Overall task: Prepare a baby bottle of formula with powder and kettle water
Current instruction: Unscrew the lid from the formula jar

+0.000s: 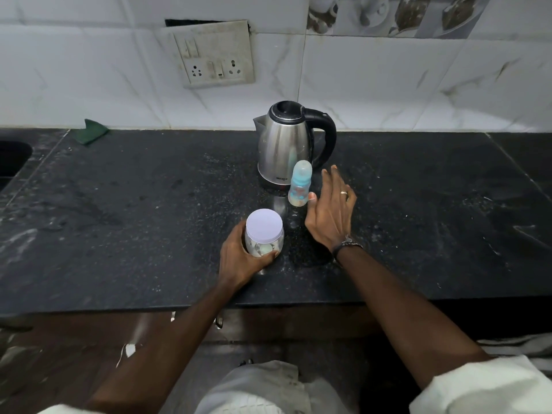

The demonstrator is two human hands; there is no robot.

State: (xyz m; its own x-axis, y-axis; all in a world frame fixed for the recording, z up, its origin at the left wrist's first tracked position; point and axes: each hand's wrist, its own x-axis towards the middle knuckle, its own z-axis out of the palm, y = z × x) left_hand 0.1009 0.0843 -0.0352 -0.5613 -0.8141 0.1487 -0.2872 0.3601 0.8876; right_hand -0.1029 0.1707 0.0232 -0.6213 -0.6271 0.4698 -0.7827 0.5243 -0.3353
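A clear powder jar (264, 234) with a pale lilac lid stands on the black counter (134, 219). My left hand (242, 258) is wrapped around its lower side. Behind it a capped baby bottle (299, 184) with blue print stands upright in front of a steel kettle (283, 144) with a black handle. My right hand (331, 210) hovers just right of the bottle, fingers spread, thumb tip almost touching the bottle's base. It holds nothing.
A sink edge (12, 159) lies at the far left. A green scrub pad (94, 131) rests at the back against the tiled wall. A switch and socket plate (216, 55) hangs above the counter.
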